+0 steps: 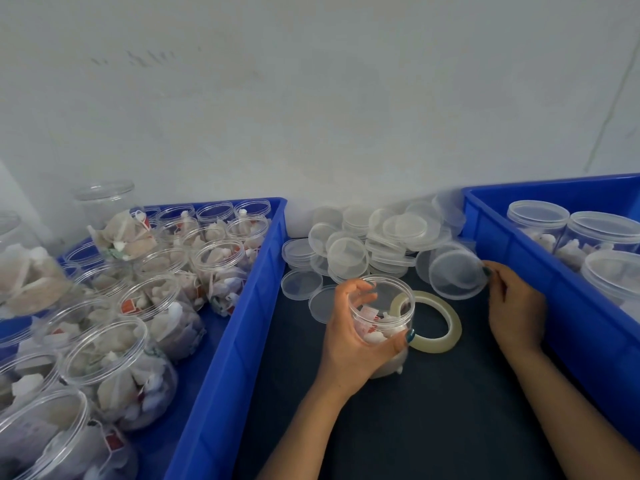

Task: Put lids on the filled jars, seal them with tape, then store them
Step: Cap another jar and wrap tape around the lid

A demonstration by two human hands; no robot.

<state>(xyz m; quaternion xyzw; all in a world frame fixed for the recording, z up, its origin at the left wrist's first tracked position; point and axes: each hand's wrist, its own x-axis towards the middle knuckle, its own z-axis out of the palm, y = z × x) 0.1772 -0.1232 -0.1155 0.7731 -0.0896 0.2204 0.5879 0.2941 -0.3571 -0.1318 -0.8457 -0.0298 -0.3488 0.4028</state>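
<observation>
A clear plastic jar [382,320] filled with tea bags stands on the dark table between two blue crates, without a lid. My left hand [353,336] grips it around the side, fingers curled over its rim. My right hand [517,306] pinches the edge of a clear round lid [455,274], held tilted beside the right crate. A roll of clear tape [438,322] lies flat on the table just behind the jar. A pile of loose clear lids [367,244] sits at the back by the wall.
The blue crate on the left [242,306] holds several open jars filled with tea bags. The blue crate on the right [540,271] holds lidded jars. A white wall stands close behind. The dark table surface [433,410] lies between my forearms.
</observation>
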